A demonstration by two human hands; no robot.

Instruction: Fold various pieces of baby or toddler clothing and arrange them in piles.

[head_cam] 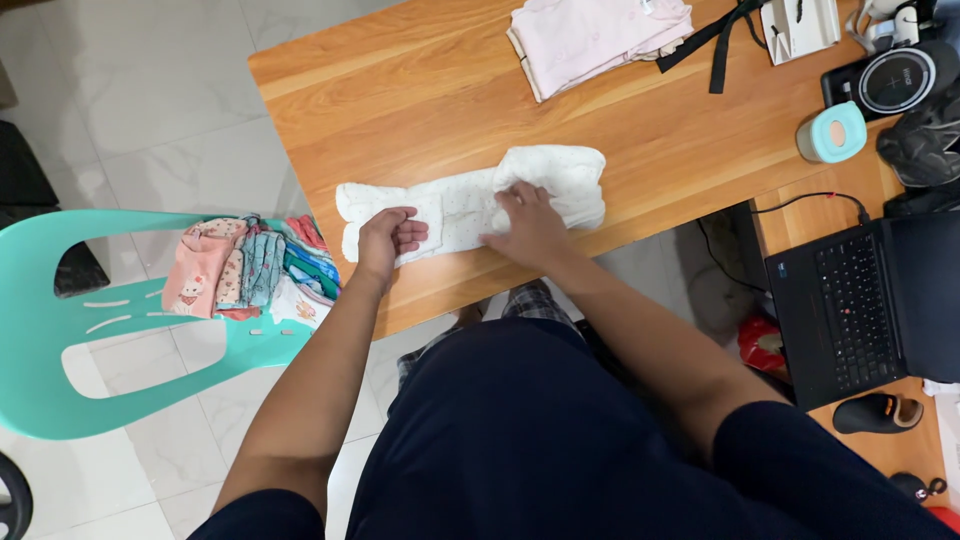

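A view from above looks down at a person folding a small white garment [470, 200] on a wooden surface [420, 90]. The garment, a soft, faintly dotted baby piece, lies near the front edge of the surface, just ahead of the person's body. Its long axis runs nearly left to right across the view, tilted slightly so the right end sits farther from the person. The bulkier, rounded end points right; the narrower end, split into two small lobes like legs or feet, points left.

The left hand [392, 236] rests on the narrow end, fingers curled and pinching a folded flap of the cloth. The right hand [528, 218] lies flat on the middle of the garment, fingers spread and pressing it down.

To fold well here, it seems best that the flat right hand pins the middle firmly as an anchor while the left carries its flap straight along the long axis, keeping edges lined up and smoothing out wrinkles before letting go.

A folded pink garment [598, 36] lies at the far edge of the surface, well apart. To the left, a mint green plastic chair [60, 330] holds a heap of colourful small clothes [250, 268]. A black laptop [860, 300] sits open at the right.
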